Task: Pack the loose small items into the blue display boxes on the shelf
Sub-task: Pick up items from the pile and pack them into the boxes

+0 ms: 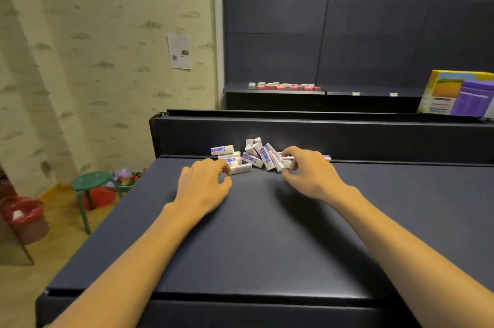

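Note:
A heap of several small white erasers with blue-and-red sleeves (pixel 254 158) lies at the back of the dark shelf surface (pixel 254 234), against its rear wall. My left hand (pixel 203 186) rests palm down at the heap's left end, its fingertips touching an eraser (pixel 240 168). My right hand (pixel 310 172) is at the heap's right end, with finger and thumb curled round a few upright erasers (pixel 278 163). No blue display box is in view.
A colourful yellow-and-purple box (pixel 457 93) stands on the ledge at the far right. More small red-and-white items (pixel 280 85) lie on a back shelf. On the floor at left are a green stool (pixel 91 183) and a red bucket (pixel 25 216).

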